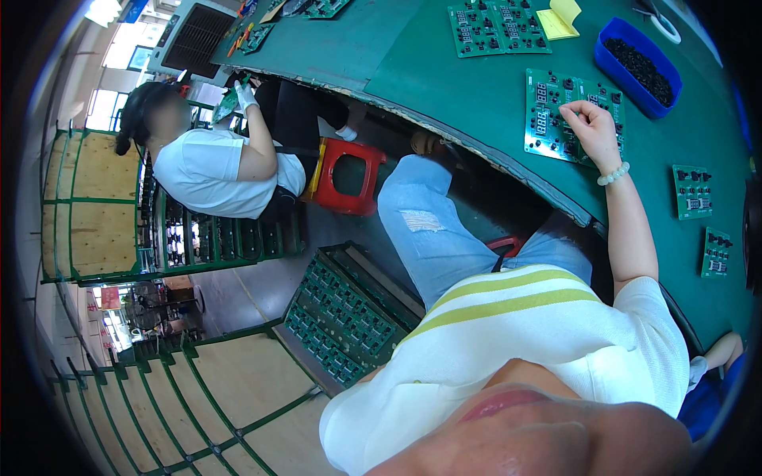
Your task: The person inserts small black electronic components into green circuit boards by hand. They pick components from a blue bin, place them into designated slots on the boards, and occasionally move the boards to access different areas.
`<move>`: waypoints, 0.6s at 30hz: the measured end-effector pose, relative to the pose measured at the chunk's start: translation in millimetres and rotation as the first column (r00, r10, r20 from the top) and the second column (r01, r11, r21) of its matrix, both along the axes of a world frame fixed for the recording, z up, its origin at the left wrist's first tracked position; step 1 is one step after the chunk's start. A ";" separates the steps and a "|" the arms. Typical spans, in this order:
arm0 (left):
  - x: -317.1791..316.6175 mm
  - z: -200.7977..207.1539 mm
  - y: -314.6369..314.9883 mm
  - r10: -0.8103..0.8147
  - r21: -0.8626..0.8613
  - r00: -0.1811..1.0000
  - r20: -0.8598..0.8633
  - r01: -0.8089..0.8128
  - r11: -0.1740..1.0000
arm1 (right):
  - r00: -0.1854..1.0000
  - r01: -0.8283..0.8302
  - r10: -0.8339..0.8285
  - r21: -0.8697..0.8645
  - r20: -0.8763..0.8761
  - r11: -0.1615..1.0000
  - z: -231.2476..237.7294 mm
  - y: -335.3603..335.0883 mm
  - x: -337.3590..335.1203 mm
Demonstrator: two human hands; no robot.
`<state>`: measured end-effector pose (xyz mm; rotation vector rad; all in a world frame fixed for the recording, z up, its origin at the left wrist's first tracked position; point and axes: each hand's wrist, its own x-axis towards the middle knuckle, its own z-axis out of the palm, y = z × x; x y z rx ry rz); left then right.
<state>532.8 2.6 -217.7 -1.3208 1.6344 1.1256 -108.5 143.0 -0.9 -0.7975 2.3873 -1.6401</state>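
Note:
My right hand (591,129), with a pale bead bracelet at the wrist, is over a green circuit board panel (541,141) on the green table. The thumb and forefinger are pressed together above the panel. Anything between them is too small to make out. White digit displays and small black parts stand on the panel. Just beyond the hand, to its right, is a blue bin (673,77) filled with small black parts (637,70). My left hand is out of view.
More circuit boards (500,30) lie at the far side beside a yellow note pad (560,20). Scissors (665,28) and two small boards (693,193) are at the right. A rack of boards (337,317) stands on my left. A seated co-worker (230,166) holds a board.

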 end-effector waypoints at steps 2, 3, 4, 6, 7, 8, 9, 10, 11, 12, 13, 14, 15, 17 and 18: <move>1.1 0.8 0.9 -0.004 0.006 1.000 0.006 0.004 1.000 | 1.000 -0.002 0.002 -0.002 0.003 1.000 0.1 -0.4 0.4; 0.8 0.4 1.3 -0.011 0.012 1.000 0.008 0.011 1.000 | 1.000 0.002 -0.002 -0.005 -0.001 1.000 -0.5 -0.4 0.8; 0.6 0.4 3.1 -0.010 0.015 1.000 0.005 0.010 1.000 | 1.000 -0.001 0.001 -0.012 -0.008 1.000 0.4 -2.3 0.4; 2.6 1.1 5.5 -0.013 0.025 1.000 0.007 0.012 1.000 | 1.000 0.007 -0.007 -0.008 -0.024 1.000 2.8 -2.1 1.8; 2.6 2.8 6.7 -0.019 0.034 1.000 0.004 0.019 0.999 | 0.999 0.007 -0.007 -0.005 -0.035 1.000 5.2 -2.2 2.3; 2.9 4.7 5.0 -0.032 0.046 0.999 0.004 0.031 0.998 | 0.999 0.008 -0.008 -0.005 -0.044 1.000 5.2 -2.0 2.5; 3.5 6.4 2.7 -0.050 0.055 0.999 0.003 0.049 0.997 | 1.000 0.006 -0.007 -0.045 -0.014 0.999 -1.2 0.1 -1.2; 4.3 9.1 0.4 -0.069 0.068 0.998 0.001 0.068 0.995 | 1.000 0.006 -0.009 -0.111 -0.026 0.994 -7.4 1.4 -6.2; 5.2 12.9 -1.2 -0.090 0.091 0.996 -0.005 0.090 0.992 | 0.999 -0.001 -0.006 -0.176 -0.039 0.984 -6.9 -0.3 -6.7; 8.0 18.2 -7.7 -0.116 0.140 0.993 -0.013 0.117 0.983 | 0.957 -0.003 0.117 -0.393 0.266 0.919 -4.1 2.6 -5.4; 8.3 23.4 -15.2 -0.142 0.188 0.989 -0.033 0.146 0.971 | 0.810 0.060 0.293 -0.569 0.508 0.820 7.3 5.6 -3.2; 3.0 33.2 -32.4 -0.123 0.281 0.991 -0.058 0.135 0.950 | 0.692 0.161 0.399 -0.667 0.602 0.728 14.8 5.5 -5.0; -7.5 48.2 -56.9 -0.062 0.363 0.996 -0.062 0.080 0.928 | 0.640 0.212 0.439 -0.694 0.631 0.688 16.1 8.9 -7.1; -96.5 131.2 -100.7 0.293 0.444 0.950 -0.108 -0.217 0.869 | 0.627 0.296 0.383 -0.662 0.678 0.689 14.1 18.4 -17.3; -106.3 143.8 -111.1 0.490 0.444 0.848 -0.202 -0.367 0.817 | 0.605 0.296 0.410 -0.671 0.682 0.679 15.7 15.4 -16.3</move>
